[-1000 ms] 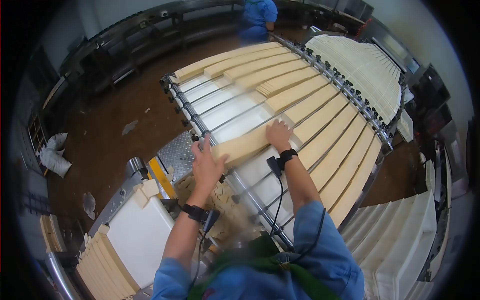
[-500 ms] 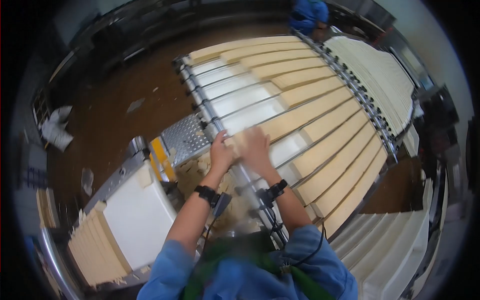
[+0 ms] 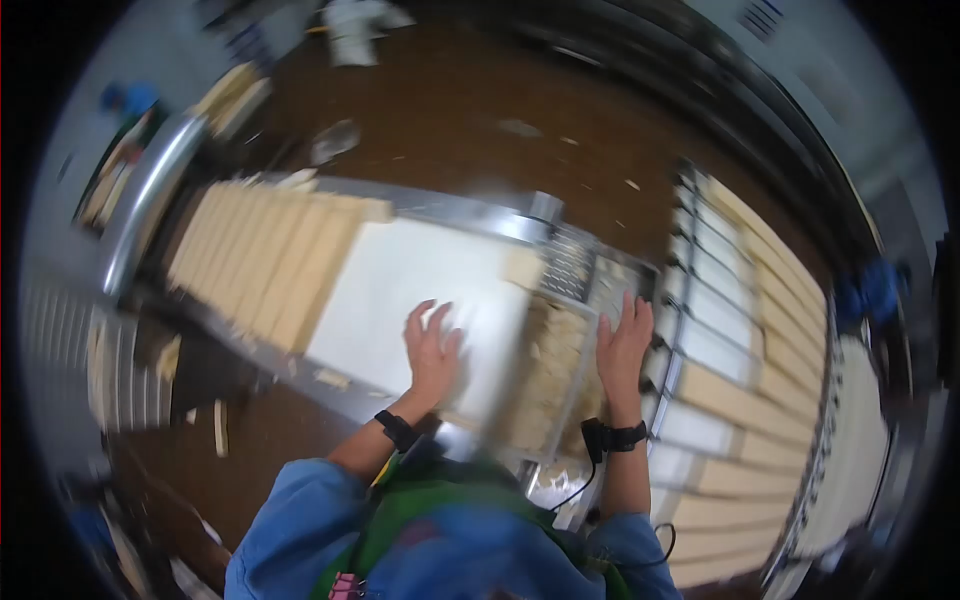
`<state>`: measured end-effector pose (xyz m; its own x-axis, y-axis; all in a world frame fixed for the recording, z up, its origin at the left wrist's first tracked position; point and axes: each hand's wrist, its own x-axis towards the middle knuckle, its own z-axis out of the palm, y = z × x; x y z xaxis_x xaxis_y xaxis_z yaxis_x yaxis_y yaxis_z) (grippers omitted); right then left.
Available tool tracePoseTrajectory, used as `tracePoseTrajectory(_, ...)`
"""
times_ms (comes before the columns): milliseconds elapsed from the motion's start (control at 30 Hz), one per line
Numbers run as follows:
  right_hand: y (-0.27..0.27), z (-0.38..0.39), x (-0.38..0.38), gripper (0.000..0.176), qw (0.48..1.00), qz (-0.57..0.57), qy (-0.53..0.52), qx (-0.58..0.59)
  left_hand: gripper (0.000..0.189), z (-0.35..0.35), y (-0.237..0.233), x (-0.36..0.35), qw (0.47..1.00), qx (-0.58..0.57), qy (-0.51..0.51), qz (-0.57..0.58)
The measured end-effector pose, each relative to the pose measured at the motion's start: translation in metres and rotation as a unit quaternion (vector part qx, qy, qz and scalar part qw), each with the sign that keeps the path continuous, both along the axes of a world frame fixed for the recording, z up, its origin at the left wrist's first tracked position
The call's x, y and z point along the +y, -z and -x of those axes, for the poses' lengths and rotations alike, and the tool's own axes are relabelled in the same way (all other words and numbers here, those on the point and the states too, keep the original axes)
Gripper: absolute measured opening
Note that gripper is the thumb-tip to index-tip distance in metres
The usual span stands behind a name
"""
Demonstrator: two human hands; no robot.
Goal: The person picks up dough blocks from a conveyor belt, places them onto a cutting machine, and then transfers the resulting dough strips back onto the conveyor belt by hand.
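Note:
My left hand [image 3: 432, 358] is over the white belt [image 3: 400, 270], fingers spread and holding nothing. A row of pale cream strips [image 3: 265, 265] lies closely packed on the belt's left end, out of the hand's reach. My right hand [image 3: 624, 350] is also open, at the narrow gap between a bin of pale scraps [image 3: 550, 375] and the slatted rack [image 3: 700, 340]. Long cream slabs [image 3: 745, 400] lie side by side between thin bars on that rack, with white surface showing near its left edge. A dark strap with a small device circles each wrist.
A perforated metal plate [image 3: 568, 265] and a small cream block [image 3: 523, 268] sit at the belt's right end. A steel roller [image 3: 155, 215] stands at far left. Scraps litter the brown floor [image 3: 450, 120]. A person in blue [image 3: 870, 290] is beyond the rack.
My view has swung left toward the white belt. Both hands have left the rack's edge and moved apart; the left is now over the belt, the right beside the scrap bin.

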<state>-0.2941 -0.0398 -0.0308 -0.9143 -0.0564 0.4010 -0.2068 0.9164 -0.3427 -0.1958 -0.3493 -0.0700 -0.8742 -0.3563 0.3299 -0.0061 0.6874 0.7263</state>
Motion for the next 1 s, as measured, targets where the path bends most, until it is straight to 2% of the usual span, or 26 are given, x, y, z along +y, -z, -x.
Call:
tracePoseTrajectory(33, 0.005, 0.014, -0.045, 0.06, 0.999, 0.005, -0.041, 0.0, 0.05, -0.013, 0.013, -0.036, 0.995, 0.006, -0.085, 0.043)
tracePoseTrajectory(100, 0.006, 0.032, -0.133, 0.053, 0.976, 0.072, -0.2, -0.055, 0.06, -0.042, 0.043, -0.108, 0.967, -0.015, -0.252, 0.043)
tracePoseTrajectory(133, 0.009, 0.039, -0.177, 0.053, 0.959, 0.104, -0.258, -0.061, 0.06, -0.057, 0.041, -0.136, 0.961, -0.015, -0.272, 0.044)
tracePoseTrajectory(200, 0.023, 0.054, -0.265, 0.052, 0.927, 0.142, -0.335, -0.09, 0.069, -0.079, 0.036, -0.182, 0.888, -0.14, -0.429, 0.082)
tracePoseTrajectory(333, 0.057, 0.092, -0.413, 0.048, 0.898, 0.143, -0.4, -0.117, 0.078, -0.106, 0.056, -0.252, 0.886, -0.188, -0.422, 0.046)
tracePoseTrajectory(400, 0.071, 0.112, -0.467, 0.047, 0.906, 0.083, -0.396, -0.125, 0.081, -0.109, 0.065, -0.277, 0.946, -0.124, -0.298, -0.037)
tracePoseTrajectory(500, 0.106, 0.14, -0.515, 0.044, 0.928, 0.027, -0.363, -0.078, 0.082, -0.098, 0.056, -0.284, 0.954, -0.135, -0.267, -0.013)
tracePoseTrajectory(533, 0.106, 0.142, -0.523, 0.046, 0.937, -0.023, -0.336, -0.098, 0.082, -0.094, 0.055, -0.284, 0.957, -0.126, -0.262, 0.015)
tracePoseTrajectory(567, 0.106, 0.145, -0.531, 0.046, 0.936, -0.024, -0.337, -0.098, 0.082, -0.09, 0.054, -0.282, 0.956, -0.126, -0.263, 0.015)
tracePoseTrajectory(633, 0.103, 0.144, -0.543, 0.046, 0.944, -0.088, -0.288, -0.134, 0.083, -0.087, 0.049, -0.275, 0.948, -0.151, -0.279, -0.02)
tracePoseTrajectory(733, 0.103, 0.137, -0.557, 0.047, 0.958, -0.112, -0.224, -0.14, 0.085, -0.082, 0.046, -0.276, 0.946, -0.163, -0.279, -0.022)
tracePoseTrajectory(933, 0.092, 0.137, -0.543, 0.049, 0.939, -0.205, -0.246, -0.123, 0.084, -0.069, 0.039, -0.271, 0.938, -0.205, -0.281, -0.003)
tracePoseTrajectory(1000, 0.09, 0.128, -0.505, 0.048, 0.955, -0.163, -0.225, -0.103, 0.084, -0.067, 0.036, -0.263, 0.941, -0.218, -0.26, -0.002)
